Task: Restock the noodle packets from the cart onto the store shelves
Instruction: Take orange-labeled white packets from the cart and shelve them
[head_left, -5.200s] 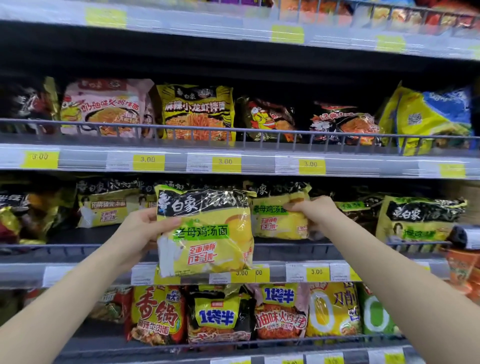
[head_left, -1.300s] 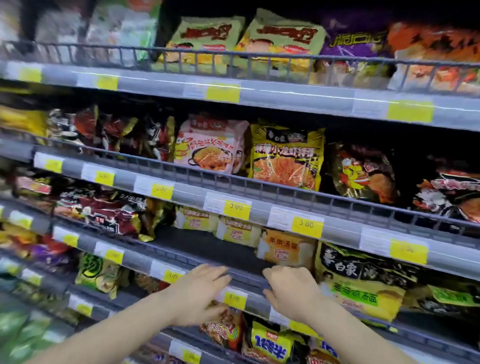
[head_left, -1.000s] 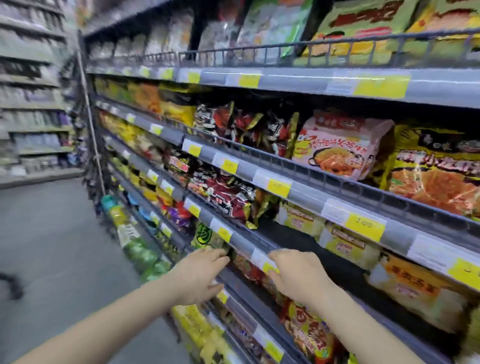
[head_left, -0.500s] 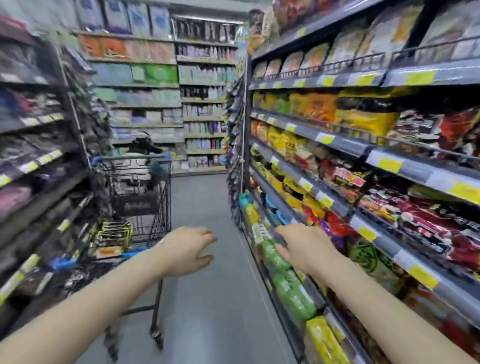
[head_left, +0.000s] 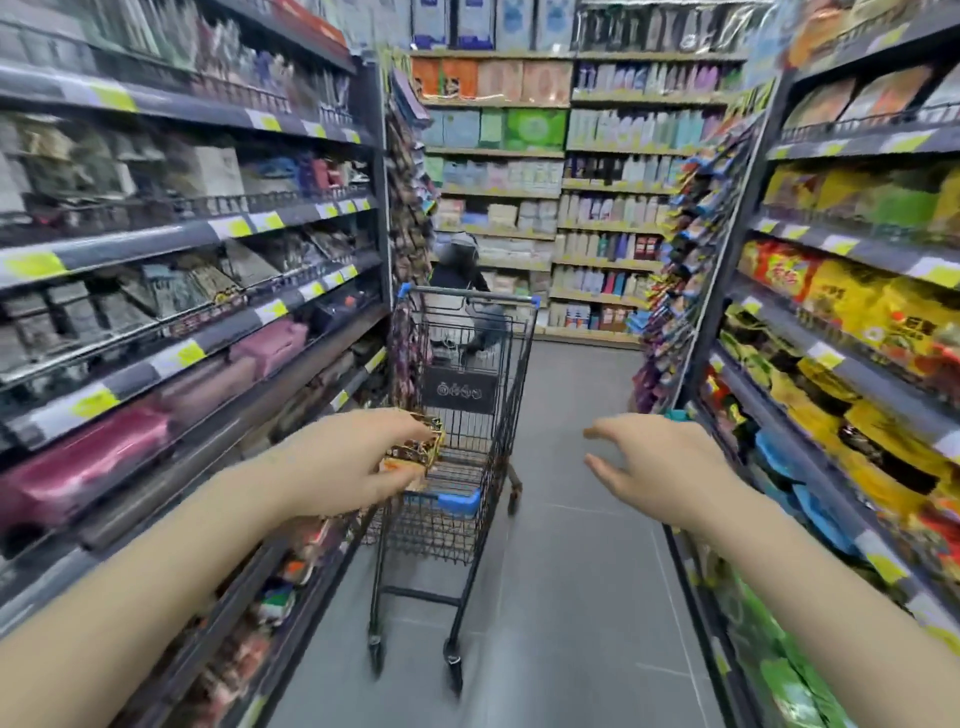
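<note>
A black wire cart with blue trim stands in the aisle ahead of me. Several noodle packets with brown and yellow wrappers lie stacked in its basket. My left hand reaches over the cart's near left side, fingers and thumb spread apart around the packets; whether it touches them I cannot tell. To the right of the cart my right hand hovers in the air, fingers spread, holding nothing. The noodle shelves with yellow and red packets run along my right.
Shelves of dark and pink packaged goods line the left side close to the cart. A person crouches beyond the cart at the aisle's far end. Grey floor lies between cart and right shelves.
My view has swung left from the noodle shelf to face down the aisle. The cart is now centred and closer. My left hand has reached to the packets in it; both hands stay empty.
</note>
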